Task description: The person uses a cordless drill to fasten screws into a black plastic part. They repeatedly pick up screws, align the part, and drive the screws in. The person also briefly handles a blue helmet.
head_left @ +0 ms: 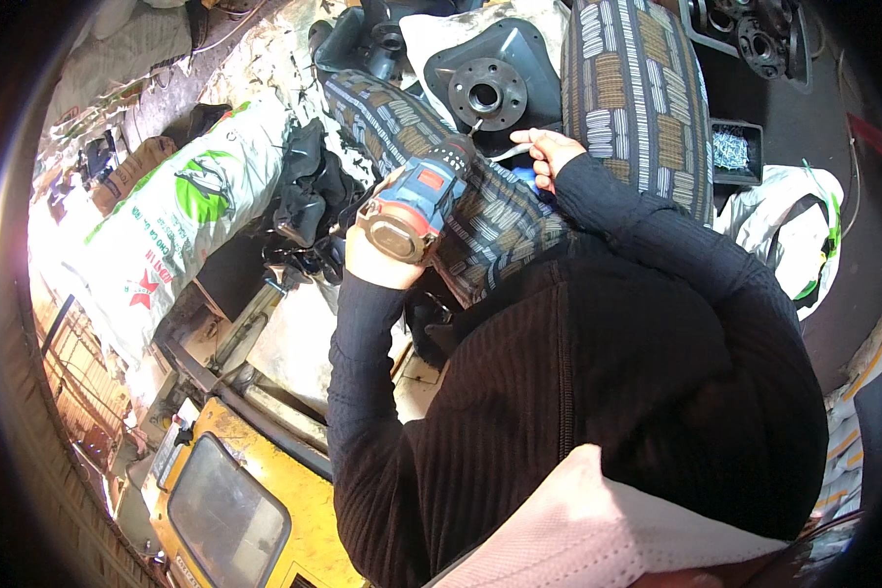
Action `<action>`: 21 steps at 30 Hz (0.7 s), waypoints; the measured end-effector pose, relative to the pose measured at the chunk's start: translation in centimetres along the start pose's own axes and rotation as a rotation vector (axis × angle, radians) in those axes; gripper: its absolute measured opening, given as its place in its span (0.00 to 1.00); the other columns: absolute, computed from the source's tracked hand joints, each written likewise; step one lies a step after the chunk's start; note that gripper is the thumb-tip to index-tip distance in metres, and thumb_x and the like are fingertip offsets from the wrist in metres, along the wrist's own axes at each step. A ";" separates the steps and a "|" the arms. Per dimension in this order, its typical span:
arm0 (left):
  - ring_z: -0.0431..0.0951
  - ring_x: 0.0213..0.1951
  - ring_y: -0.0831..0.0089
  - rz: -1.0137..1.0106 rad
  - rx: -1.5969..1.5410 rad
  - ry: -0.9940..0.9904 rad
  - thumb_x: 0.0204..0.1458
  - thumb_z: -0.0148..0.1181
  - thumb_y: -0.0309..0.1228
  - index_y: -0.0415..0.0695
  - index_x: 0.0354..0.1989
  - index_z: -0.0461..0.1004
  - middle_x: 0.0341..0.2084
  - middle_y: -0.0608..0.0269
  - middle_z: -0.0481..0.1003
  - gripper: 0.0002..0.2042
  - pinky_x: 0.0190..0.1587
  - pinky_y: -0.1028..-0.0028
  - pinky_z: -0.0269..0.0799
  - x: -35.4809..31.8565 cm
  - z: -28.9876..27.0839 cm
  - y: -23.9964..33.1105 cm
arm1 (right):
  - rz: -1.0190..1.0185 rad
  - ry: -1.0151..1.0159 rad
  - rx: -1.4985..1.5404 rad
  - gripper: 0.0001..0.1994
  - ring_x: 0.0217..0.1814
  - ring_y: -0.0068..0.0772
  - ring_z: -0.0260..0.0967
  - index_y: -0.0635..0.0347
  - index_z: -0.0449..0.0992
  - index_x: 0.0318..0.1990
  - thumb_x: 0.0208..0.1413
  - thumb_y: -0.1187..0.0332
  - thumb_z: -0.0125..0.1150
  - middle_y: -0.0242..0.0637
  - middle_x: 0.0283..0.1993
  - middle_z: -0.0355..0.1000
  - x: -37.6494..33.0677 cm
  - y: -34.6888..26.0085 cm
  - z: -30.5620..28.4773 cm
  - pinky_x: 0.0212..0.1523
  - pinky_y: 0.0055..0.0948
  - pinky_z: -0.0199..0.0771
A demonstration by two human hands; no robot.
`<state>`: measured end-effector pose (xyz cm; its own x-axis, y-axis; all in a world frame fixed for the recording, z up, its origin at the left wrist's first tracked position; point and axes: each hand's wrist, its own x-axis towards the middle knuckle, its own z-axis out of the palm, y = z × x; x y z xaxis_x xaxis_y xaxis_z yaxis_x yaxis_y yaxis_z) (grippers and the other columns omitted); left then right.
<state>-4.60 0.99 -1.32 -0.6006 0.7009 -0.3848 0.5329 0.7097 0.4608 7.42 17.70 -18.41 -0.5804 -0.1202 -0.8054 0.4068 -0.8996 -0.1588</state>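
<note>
My left hand (377,257) grips the handle of a blue and red cordless drill (423,196). Its bit points up toward a dark round metal flange plate (490,83) with a centre hole. My right hand (549,152) pinches a small pale piece right beside the drill's tip, below the flange. Both arms wear black ribbed sleeves. The work rests over my lap, covered in striped patterned fabric (500,220).
A white and green sack (181,211) lies at left beside dark metal parts (309,191). A yellow machine (230,500) sits lower left. A black tray of screws (730,149) stands at right, near a white bag (789,230). More cast metal parts (755,34) lie top right.
</note>
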 end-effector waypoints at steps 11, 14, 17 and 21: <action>0.75 0.40 0.57 0.179 0.339 -0.274 0.39 0.64 0.32 0.43 0.42 0.71 0.37 0.56 0.74 0.19 0.43 0.65 0.70 4.7 -2.8 0.2 | -0.127 0.167 -0.121 0.12 0.10 0.12 0.45 0.58 0.70 0.34 0.54 0.58 0.60 0.20 0.16 0.55 2.9 0.2 1.0 0.11 0.17 0.44; 0.75 0.40 0.56 0.158 0.243 -0.288 0.35 0.63 0.25 0.42 0.43 0.71 0.37 0.56 0.74 0.21 0.44 0.66 0.70 5.6 -3.6 0.7 | -0.213 0.135 -0.085 0.11 0.13 0.12 0.50 0.59 0.70 0.33 0.54 0.62 0.60 0.23 0.19 0.62 3.0 0.4 0.8 0.13 0.18 0.48; 0.75 0.41 0.57 0.036 0.125 -0.356 0.35 0.61 0.21 0.42 0.43 0.71 0.38 0.55 0.74 0.21 0.45 0.66 0.69 6.1 -4.1 0.5 | -0.164 0.141 -0.091 0.09 0.15 0.11 0.50 0.59 0.69 0.32 0.55 0.63 0.59 0.24 0.20 0.63 3.1 0.6 0.9 0.14 0.18 0.48; 0.77 0.34 0.61 0.182 0.176 -0.340 0.37 0.60 0.20 0.43 0.41 0.73 0.32 0.58 0.75 0.18 0.38 0.70 0.72 7.2 -4.6 -1.2 | -0.231 0.147 -0.178 0.09 0.19 0.12 0.54 0.61 0.69 0.31 0.55 0.65 0.58 0.24 0.22 0.64 2.9 0.5 0.9 0.19 0.17 0.53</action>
<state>-12.32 4.84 -1.02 -0.2723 0.7789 -0.5649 0.7238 0.5527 0.4132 5.27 16.50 -20.32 -0.5686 0.1525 -0.8083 0.4005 -0.8070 -0.4340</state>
